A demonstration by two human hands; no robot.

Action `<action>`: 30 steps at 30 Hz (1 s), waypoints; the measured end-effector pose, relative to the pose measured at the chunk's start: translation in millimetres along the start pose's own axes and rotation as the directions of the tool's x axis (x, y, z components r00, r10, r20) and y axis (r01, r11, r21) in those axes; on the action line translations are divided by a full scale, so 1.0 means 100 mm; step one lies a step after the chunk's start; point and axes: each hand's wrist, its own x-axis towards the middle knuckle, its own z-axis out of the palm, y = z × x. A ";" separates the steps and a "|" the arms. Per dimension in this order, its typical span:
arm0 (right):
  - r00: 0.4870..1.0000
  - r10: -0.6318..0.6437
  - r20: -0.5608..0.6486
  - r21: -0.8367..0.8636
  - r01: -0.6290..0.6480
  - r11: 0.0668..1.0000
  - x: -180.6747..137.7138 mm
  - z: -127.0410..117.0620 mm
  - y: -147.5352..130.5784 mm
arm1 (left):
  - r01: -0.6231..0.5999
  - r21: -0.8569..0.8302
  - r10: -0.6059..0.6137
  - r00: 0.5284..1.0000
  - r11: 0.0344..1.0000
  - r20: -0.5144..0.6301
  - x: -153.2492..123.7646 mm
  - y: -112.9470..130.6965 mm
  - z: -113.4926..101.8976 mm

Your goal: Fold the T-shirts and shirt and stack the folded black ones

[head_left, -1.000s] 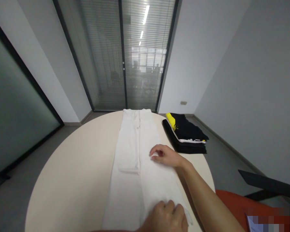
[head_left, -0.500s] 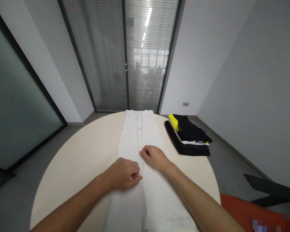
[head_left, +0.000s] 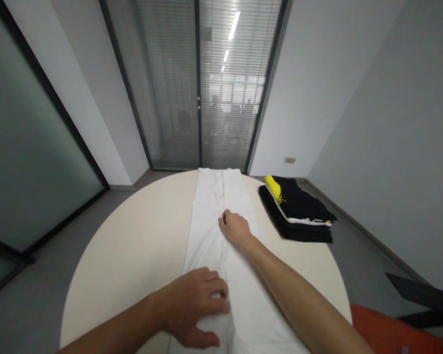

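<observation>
A long piece of white folded cloth (head_left: pixel 206 216), which looks like a garment, lies flat from the far table edge toward me, with a line down its middle where two sides meet. My right hand (head_left: pixel 236 227) pinches the cloth at that line, about midway along. Nearer to me, my left hand (head_left: pixel 197 305) rests on or just over the left side of the cloth, thumb spread away from bent fingers, holding nothing. Whether its fingertips touch the cloth is hard to see. The cloth's near end is partly hidden by my arms and the picture's edge.
A round cream table (head_left: pixel 133 236) carries the cloth. To the right sits a stack of dark folded clothes (head_left: pixel 299 206) with a yellow patch on top. An orange-red chair (head_left: pixel 384 329) with a black armrest stands at lower right. Glass panels with blinds are behind.
My right hand has slid farther away along the middle line. My left hand has come nearer to me, its thumb and fingers spreading from a closed pose.
</observation>
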 end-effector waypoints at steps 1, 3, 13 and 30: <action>1.000 -0.019 -0.014 0.007 0.019 1.000 -0.03 -0.01 0.01 | -0.012 -0.028 0.012 1.000 1.000 -0.011 -0.02 0.01 -0.01; 0.994 -0.106 -0.042 0.046 0.108 0.993 -0.12 -0.04 0.03 | -0.041 -0.067 0.041 0.999 0.997 0.000 -0.06 0.02 -0.03; 0.781 -0.577 0.239 0.184 0.547 0.817 -0.56 -0.17 0.46 | 0.006 0.050 -0.005 1.000 0.999 -0.029 -0.18 0.36 -0.15; 0.507 -0.734 0.452 0.595 0.441 0.671 -1.17 -0.28 0.37 | 0.304 0.162 -0.333 0.921 0.939 0.203 -0.37 0.50 -0.47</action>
